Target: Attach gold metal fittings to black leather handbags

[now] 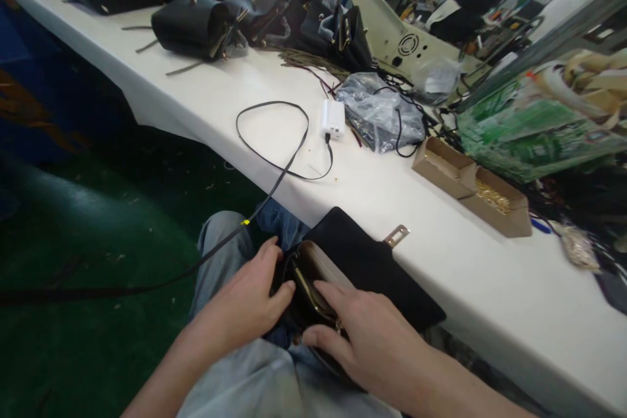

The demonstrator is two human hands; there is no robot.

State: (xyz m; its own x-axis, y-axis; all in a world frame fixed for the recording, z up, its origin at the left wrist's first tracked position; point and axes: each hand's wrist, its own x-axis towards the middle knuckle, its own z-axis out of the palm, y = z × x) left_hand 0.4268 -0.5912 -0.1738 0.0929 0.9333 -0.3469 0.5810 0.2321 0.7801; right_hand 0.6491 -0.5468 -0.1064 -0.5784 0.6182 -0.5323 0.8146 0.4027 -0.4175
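A black handbag [392, 274] rests across my lap against the table edge, its flap laid back on the white tabletop. A metal clasp plate [396, 236] sits on the flap's edge. The bag's mouth is spread, showing a pale lining and a gold zipper [307, 287] inside. My left hand [259, 290] grips the bag's left side, its thumb at the opening. On the other side, my right hand [360, 330] holds the mouth, fingers inside against the lining and thumb on the near edge. The fingers' far ends are partly hidden in the bag.
On the white table [196, 108], a white power bank [333, 118] has a black cable [274, 189] running left past my knee. Cardboard boxes [504, 199], one with gold hardware, stand at the right by a plastic bag [382, 111]. Several black handbags [193, 25] lie at the back.
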